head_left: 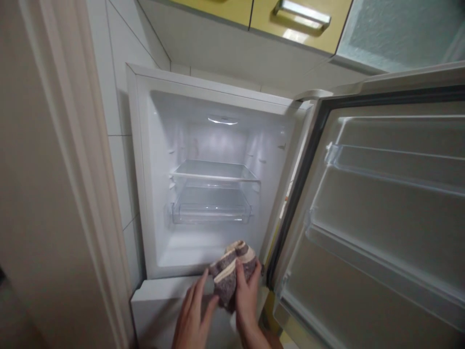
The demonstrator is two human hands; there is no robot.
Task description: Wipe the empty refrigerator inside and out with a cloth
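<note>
A small white fridge [145, 169] stands open in front of me, its lit inside bare except for a glass shelf [214, 175] and a clear drawer [212, 208]. My right hand [247, 300] grips a bunched grey and cream striped cloth [230, 271] at the front lip of the fridge floor. My left hand [192, 315] is beside it, fingers stretched out and touching the cloth's lower left edge, over the closed white compartment [160, 305] below.
The fridge door [381, 232] swings open to the right, its clear door racks holding nothing. A white tiled wall [119, 97] and a pale door frame [72, 160] close in on the left. Yellow cupboards with a metal handle [303, 13] hang above.
</note>
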